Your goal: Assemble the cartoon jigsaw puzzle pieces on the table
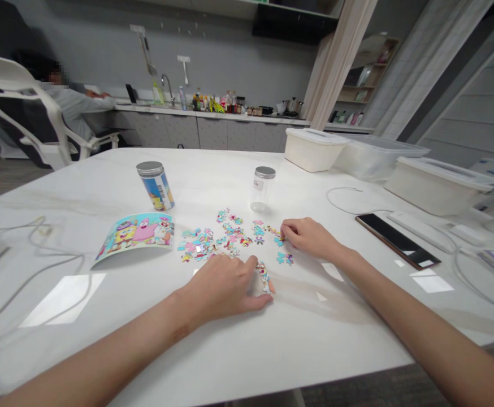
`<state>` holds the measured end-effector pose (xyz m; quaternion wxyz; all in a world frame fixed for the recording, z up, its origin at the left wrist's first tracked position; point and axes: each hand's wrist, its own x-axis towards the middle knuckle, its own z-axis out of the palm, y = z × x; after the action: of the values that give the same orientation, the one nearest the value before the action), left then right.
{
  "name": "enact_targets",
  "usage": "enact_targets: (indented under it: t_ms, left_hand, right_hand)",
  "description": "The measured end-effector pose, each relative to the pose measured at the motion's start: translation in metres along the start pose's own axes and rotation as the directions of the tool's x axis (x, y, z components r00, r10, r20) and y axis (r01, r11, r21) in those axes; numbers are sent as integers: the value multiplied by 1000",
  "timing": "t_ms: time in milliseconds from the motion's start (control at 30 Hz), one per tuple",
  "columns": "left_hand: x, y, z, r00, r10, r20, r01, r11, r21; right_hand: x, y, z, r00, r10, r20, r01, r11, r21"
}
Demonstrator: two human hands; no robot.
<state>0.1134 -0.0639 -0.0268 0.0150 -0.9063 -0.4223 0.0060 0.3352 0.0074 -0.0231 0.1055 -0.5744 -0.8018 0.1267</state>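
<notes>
Head view: loose jigsaw pieces lie in a scattered patch on a white table. My left hand is spread wide, its fingertips down beside a small stack of pieces at the patch's lower edge; it appears to hold nothing. My right hand is narrow, fingers curled at a blue piece, perhaps pinching it, though my fingers hide the contact. Left of the patch lie a curled SpongeBob picture sheet and a printed jar; beyond it stands a clear jar. Lifting any single piece calls for thumb and finger closing on it.
</notes>
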Motion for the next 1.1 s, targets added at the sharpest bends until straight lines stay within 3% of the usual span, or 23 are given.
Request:
enact_targets:
  t_ms: [833, 933, 1100]
  left_hand:
    - [0, -1, 7, 995, 67, -78, -61, 996, 70]
    - [2, -23, 1, 995, 8, -95, 7, 988, 157]
    - [-3, -100, -17, 975, -216, -40, 217, 919, 328]
  right_hand:
    - [-1, -1, 2, 1000, 13, 18, -13, 1000, -13]
    - [-1, 0, 2, 1000, 9, 14, -9, 1000, -10]
    - [3, 7, 5, 997, -51, -58, 52, 998, 23]
